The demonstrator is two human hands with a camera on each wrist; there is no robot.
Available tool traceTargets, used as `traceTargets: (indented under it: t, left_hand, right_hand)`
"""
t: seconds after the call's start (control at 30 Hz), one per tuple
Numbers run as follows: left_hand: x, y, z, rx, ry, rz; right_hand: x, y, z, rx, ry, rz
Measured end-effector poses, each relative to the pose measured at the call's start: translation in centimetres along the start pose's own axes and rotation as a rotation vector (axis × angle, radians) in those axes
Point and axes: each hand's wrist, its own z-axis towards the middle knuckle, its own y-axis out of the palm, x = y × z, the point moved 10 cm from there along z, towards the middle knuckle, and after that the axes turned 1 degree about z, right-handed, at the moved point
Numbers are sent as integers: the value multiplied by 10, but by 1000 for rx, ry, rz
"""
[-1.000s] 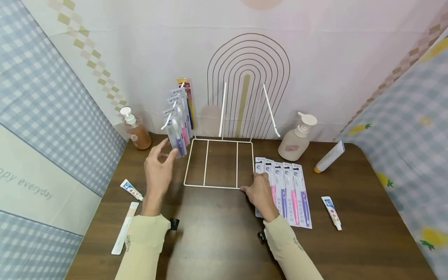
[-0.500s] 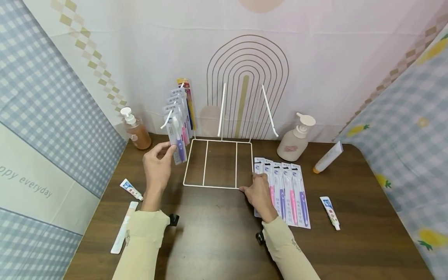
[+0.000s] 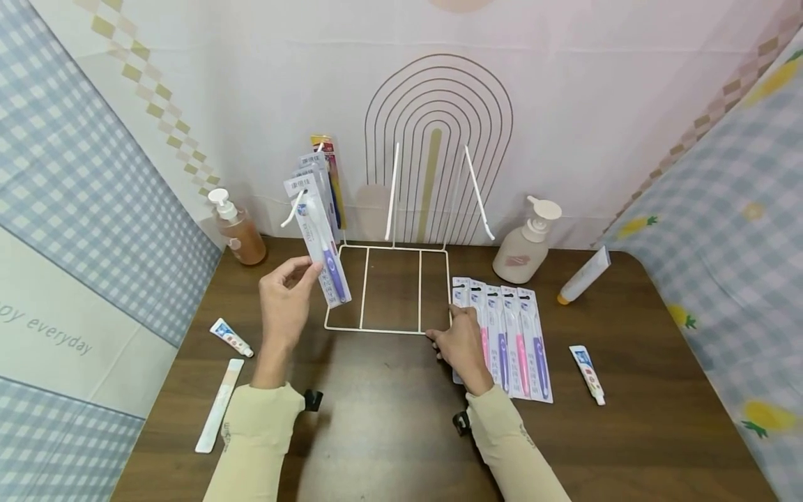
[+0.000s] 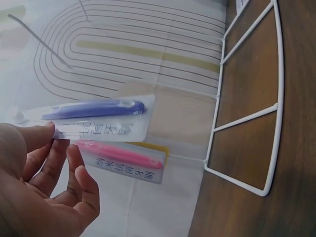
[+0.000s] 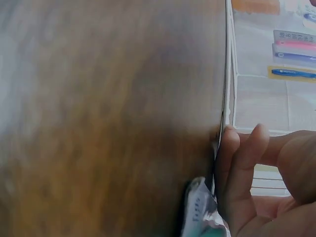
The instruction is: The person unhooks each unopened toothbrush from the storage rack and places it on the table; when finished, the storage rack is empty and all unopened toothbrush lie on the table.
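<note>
In the head view, my left hand [image 3: 284,307] pinches the edge of a packaged purple toothbrush [image 3: 331,265] between thumb and fingers. That pack leans, lower end to the right, its top at the left hook [image 3: 292,209] of a white wire rack [image 3: 419,289]. Behind it hang more toothbrush packs [image 3: 314,162], partly covered, and a yellow-red one [image 3: 323,139] at the back. The left wrist view shows a pink toothbrush [image 4: 123,154] beside the pinched pack. My right hand [image 3: 463,348] holds the rack's front right corner, partly covering the leftmost of several toothbrush packs [image 3: 525,341] lying fanned on the table.
An amber pump bottle [image 3: 243,237] stands at the back left, a white pump bottle [image 3: 519,259] right of the rack. Farther right is a white tube [image 3: 585,275]. Small toothpaste tubes lie left [image 3: 231,337] and right [image 3: 587,375]; a long pale packet [image 3: 219,406] lies front left.
My left hand has closed on the front purple toothbrush pack. The pack has come forward, its lower end swinging right. My right hand has stayed at the rack's corner.
</note>
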Motion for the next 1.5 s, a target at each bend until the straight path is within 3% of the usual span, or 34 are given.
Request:
traceTargets:
  t: [0.27, 0.47, 0.7, 0.87, 1.03, 1.2, 1.37, 1.5]
  left_hand:
    - [2, 5, -1, -69, -27, -62]
    - [-4, 13, -12, -144, -45, -22]
    - [-30, 17, -43, -289, -131, 60]
    - [-59, 7, -57, -352, -226, 125]
    - [-84, -8, -63, -381, -309, 200]
    - [-98, -17, -65, -390, -363, 201]
    - [-107, -23, -65, -370, -376, 224]
    - [-121, -31, -60, -325, -348, 274]
  right_hand:
    - [4, 1, -2, 16, 30, 85]
    - [3, -1, -3, 39, 15, 77]
    - [1, 0, -5, 27, 16, 73]
    - [0, 0, -5, 23, 23, 76]
    - [2, -1, -3, 22, 29, 47]
    - [3, 0, -2, 11, 41, 44]
    - [3, 1, -1, -1, 39, 37]
    - [2, 2, -1, -9, 38, 12]
